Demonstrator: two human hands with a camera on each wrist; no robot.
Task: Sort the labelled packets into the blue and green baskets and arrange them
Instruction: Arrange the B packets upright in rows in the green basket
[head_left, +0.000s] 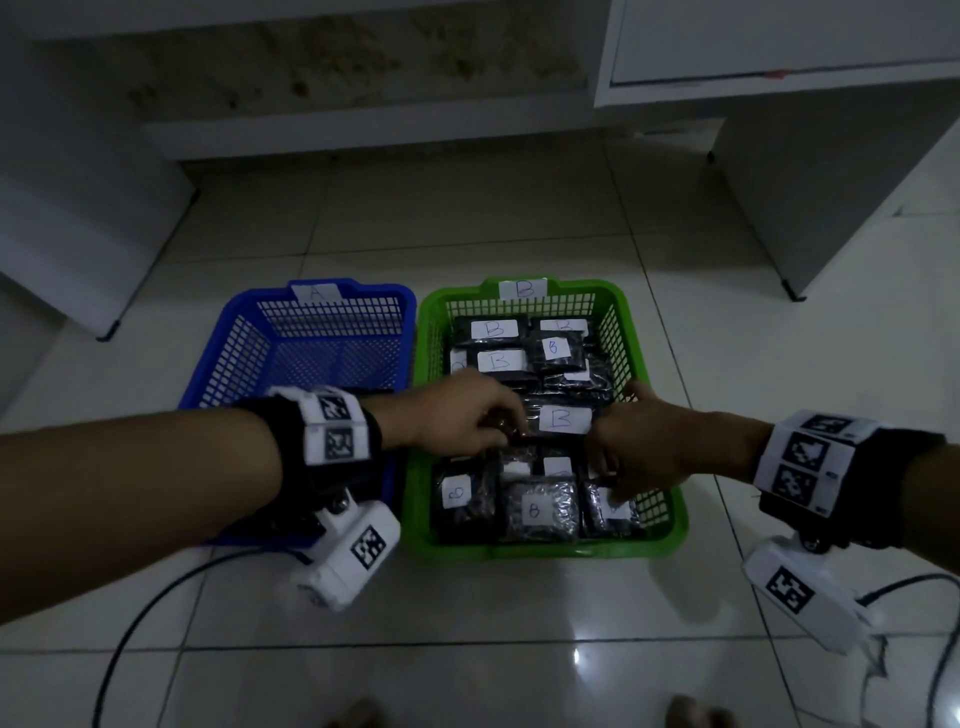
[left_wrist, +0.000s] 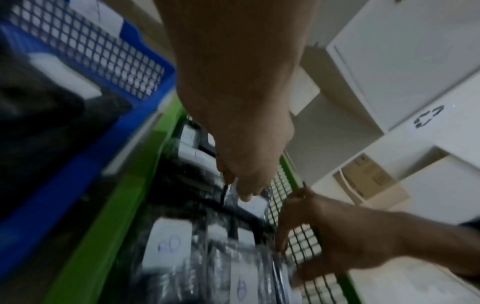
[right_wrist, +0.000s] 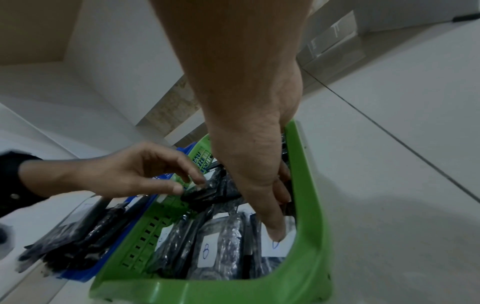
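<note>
While the left hand pinches a packet and the right hand presses flat-fingered, crowding in the green basket could topple neighbouring packets.

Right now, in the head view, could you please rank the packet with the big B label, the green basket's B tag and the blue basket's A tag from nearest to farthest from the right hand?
1. Packet with the big B label: beside the right hand, mid-basket.
2. B tag: green basket's far rim.
3. A tag: blue basket's far rim, leftmost.
</note>
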